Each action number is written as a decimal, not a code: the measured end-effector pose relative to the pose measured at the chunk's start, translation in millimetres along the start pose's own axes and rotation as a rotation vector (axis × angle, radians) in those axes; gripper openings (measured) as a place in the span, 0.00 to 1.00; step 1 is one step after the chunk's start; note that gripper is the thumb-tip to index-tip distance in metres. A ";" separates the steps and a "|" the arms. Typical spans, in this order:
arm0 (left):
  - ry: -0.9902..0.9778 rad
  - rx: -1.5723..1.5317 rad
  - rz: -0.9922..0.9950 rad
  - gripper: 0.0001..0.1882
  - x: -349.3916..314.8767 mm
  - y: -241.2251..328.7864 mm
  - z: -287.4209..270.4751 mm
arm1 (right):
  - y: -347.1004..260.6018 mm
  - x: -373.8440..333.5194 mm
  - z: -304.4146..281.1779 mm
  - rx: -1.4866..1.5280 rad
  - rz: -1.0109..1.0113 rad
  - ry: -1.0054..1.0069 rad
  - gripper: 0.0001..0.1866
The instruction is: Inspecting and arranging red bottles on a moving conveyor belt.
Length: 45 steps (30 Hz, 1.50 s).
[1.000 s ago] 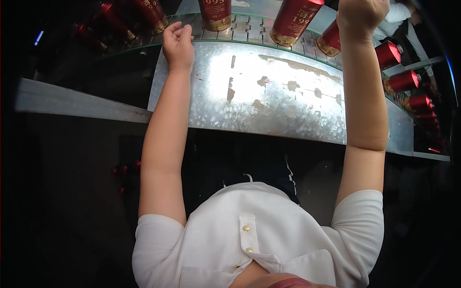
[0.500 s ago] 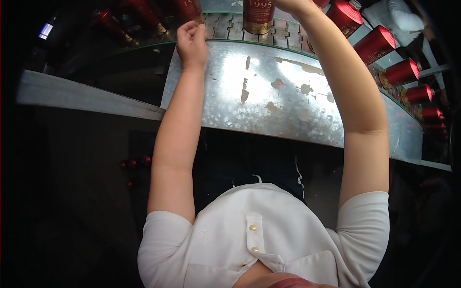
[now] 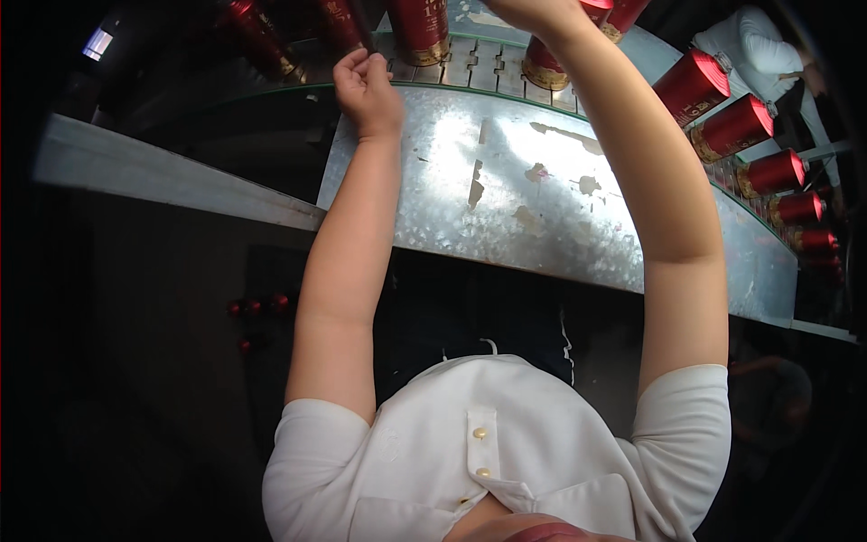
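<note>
At the upper edge, my left hand (image 3: 368, 93) is raised beside the conveyor belt (image 3: 474, 65), with its fingers curled in and the thumb against them. Whatever the fingers hold, if anything, is too small to make out. Just right of that hand, a red bottle with a gold base (image 3: 421, 29) stands upright on the belt. My right hand (image 3: 535, 13) reaches over the belt, its fingers cut off by the top of the picture. A second red bottle (image 3: 545, 65) stands partly hidden behind my right wrist.
A worn metal plate (image 3: 433, 212) lies between me and the belt. More red bottles (image 3: 734, 126) line the curving belt on the right, and others (image 3: 257, 41) stand at upper left. A person in white (image 3: 750, 45) is at the far right. A metal bar (image 3: 172, 176) extends left.
The bottles on the belt have shifted left, and one now stands close to my left hand. My right hand has moved slightly left and up. The left hand keeps its curled shape.
</note>
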<state>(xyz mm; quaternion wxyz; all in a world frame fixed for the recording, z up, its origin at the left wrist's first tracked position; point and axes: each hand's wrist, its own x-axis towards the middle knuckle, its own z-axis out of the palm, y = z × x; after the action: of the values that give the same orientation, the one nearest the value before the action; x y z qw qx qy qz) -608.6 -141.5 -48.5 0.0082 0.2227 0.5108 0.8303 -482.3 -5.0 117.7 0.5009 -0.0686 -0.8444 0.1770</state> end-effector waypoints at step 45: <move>-0.031 0.853 0.148 0.49 27.6 -34.5 101.0 | -84.5 -172.1 -408.1 0.153 -0.275 0.335 0.26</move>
<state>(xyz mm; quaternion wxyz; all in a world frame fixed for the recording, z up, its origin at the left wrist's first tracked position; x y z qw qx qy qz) -602.7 -33.0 -29.6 -0.1362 0.2548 0.7906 0.5398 -37.9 -40.0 185.1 0.6573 0.0570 -0.7350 0.1565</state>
